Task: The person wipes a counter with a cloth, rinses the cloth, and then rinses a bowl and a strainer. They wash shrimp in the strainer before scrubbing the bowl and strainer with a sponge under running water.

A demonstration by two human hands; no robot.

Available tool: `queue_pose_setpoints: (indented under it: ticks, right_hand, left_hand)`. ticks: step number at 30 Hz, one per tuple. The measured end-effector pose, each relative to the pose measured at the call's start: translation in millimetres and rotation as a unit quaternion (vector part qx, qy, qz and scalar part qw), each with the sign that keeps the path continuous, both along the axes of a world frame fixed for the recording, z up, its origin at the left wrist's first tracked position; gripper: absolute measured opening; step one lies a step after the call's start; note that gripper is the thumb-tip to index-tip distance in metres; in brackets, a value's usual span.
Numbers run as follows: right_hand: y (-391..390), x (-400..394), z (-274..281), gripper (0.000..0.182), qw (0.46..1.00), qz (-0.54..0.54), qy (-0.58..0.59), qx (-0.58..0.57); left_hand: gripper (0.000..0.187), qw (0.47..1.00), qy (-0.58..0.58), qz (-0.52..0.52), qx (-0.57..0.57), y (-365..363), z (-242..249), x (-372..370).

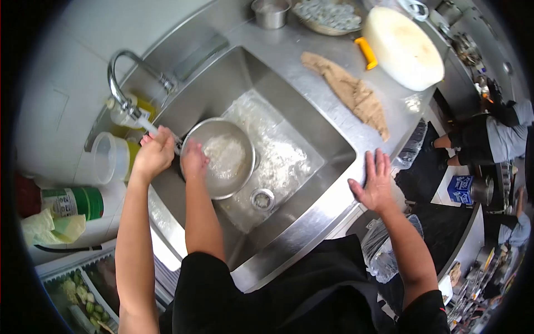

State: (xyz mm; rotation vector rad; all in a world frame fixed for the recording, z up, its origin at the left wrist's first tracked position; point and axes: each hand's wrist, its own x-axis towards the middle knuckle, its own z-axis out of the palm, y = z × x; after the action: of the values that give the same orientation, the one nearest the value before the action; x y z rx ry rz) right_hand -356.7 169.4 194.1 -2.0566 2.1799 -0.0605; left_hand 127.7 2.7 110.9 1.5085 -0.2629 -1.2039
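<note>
My left hand (194, 162) is at the left rim of a round metal bowl (245, 181) in the sink, with its fingers curled at the rim. Cloudy, whitish water is in the bowl. My right hand (375, 183) lies with spread fingers on the steel rim by the sink's right corner, holding nothing. Another person's hand (158, 153), on a bare arm from the lower left, is closed around the end of the faucet (114, 83), just beside my left hand.
Water covers the sink (300, 111) floor around a drain (262, 199). On the counter lie a brown cloth (350, 92), a yellow-handled tool (366, 54), a round white board (403, 47) and a bowl of greyish pieces (328, 15). A plastic tub (108, 158) stands left. Co-workers (500, 136) stand right.
</note>
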Motion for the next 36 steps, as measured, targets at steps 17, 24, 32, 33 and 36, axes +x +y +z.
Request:
queue_pose_setpoints:
  ticks: [17, 24, 32, 33, 36]
  right_hand:
    - [-64.5, -81.0, 84.0, 0.068, 0.949, 0.177, -0.071, 0.251]
    - [-120.5, -144.9, 59.7, 0.054, 0.970, 0.193, -0.112, 0.093]
    - [-135.1, -117.4, 4.2, 0.070, 0.957, 0.271, -0.105, 0.001]
    - [-139.5, -116.8, 3.9, 0.069, 0.958, 0.261, -0.115, 0.009]
    - [-140.3, -132.2, 29.1, 0.062, 0.965, 0.227, -0.131, 0.008]
  left_hand:
    - [0.062, 0.750, -0.532, -0.376, 0.109, 8.2, 35.5, -130.2]
    - [0.050, 0.711, -0.600, -0.349, -0.113, 19.6, 95.2, -289.6]
    - [0.054, 0.556, -0.633, -0.514, -0.160, -2.7, 90.4, -429.5]
    - [0.055, 0.531, -0.634, -0.549, -0.121, -11.0, 82.6, -433.7]
    - [0.054, 0.528, -0.650, -0.537, -0.104, -29.6, 75.0, -427.4]
